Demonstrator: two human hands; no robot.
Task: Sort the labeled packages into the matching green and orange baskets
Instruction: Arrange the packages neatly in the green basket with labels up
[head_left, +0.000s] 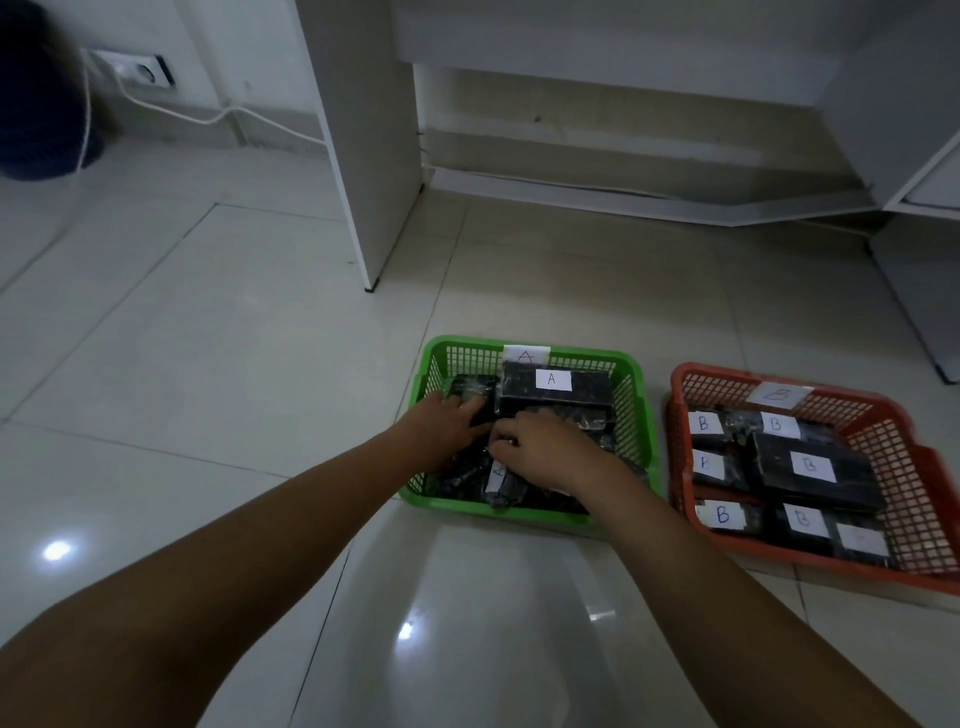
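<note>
**Both hands down among the black packages in the green basket**

The black plastic-wrapped packages (556, 387), glossy blocks with white paper labels, lie piled in the green rectangular plastic basket (631, 415) with lattice walls, which stands on the floor. The one at the back lies flat and shows a label marked A; a white tag marked A is also fixed to the basket's far rim. The left hand (447, 423) reaches over the near-left wall and rests on a package at the left side, its fingers curled over the wrapping. The right hand (540, 449) lies palm down in the middle of the pile, fingers bent and pinching crinkled black wrapping; beneath it a small package pokes out with a label partly hidden.

Just to the right, apart from the green one, stands the orange rectangular plastic lattice basket (893, 467), with a white tag marked B at its far rim. It holds black wrapped packages labelled B (810, 467), lying flat in rows, one larger block on top; one label at the near right cannot be read.

Both baskets stand on the glossy pale tiled floor (208, 364). Behind them rises a white furniture panel (363, 156), and at the far left a white wall socket (143, 70) with a white cable
</note>
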